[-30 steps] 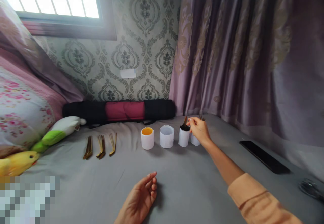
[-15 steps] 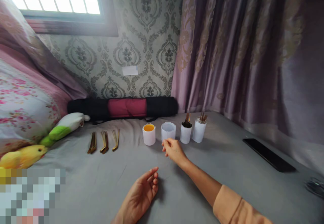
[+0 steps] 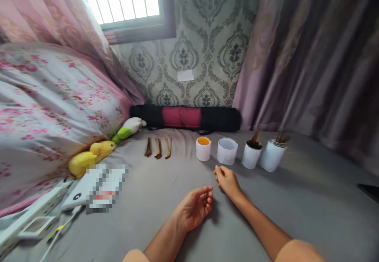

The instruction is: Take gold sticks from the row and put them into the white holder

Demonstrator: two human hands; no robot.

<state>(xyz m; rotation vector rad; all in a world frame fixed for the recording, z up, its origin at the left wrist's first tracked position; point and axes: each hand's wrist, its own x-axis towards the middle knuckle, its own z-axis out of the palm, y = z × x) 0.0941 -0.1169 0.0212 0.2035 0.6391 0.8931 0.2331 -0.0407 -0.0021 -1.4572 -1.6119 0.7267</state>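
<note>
My left hand (image 3: 194, 208) rests on the grey bed sheet (image 3: 296, 198), fingers loosely curled, with nothing in it. My right hand (image 3: 226, 180) hovers just above the sheet in front of the cups, fingers drawn together; nothing shows in them. Beyond it stands a row of white cups: one with an orange inside (image 3: 203, 148), an empty one (image 3: 227, 150), one with a dark rim holding brown sticks (image 3: 251, 153), and a jar with sticks (image 3: 272, 153). Three bundles of brown-gold sticks (image 3: 158, 148) lie to the left of the cups.
A black and red rolled bag (image 3: 185, 117) lies against the wallpapered wall. Yellow and green-white plush toys (image 3: 102, 151) lean on a floral quilt (image 3: 53, 108) at left. A white power strip (image 3: 32, 218) and a white device (image 3: 78, 193) lie at lower left. Curtains hang on the right.
My right hand came away from the sticks in the dark-rimmed cup and drew back toward me. The view swung left, showing more quilt and the power strip. The left hand stayed put.
</note>
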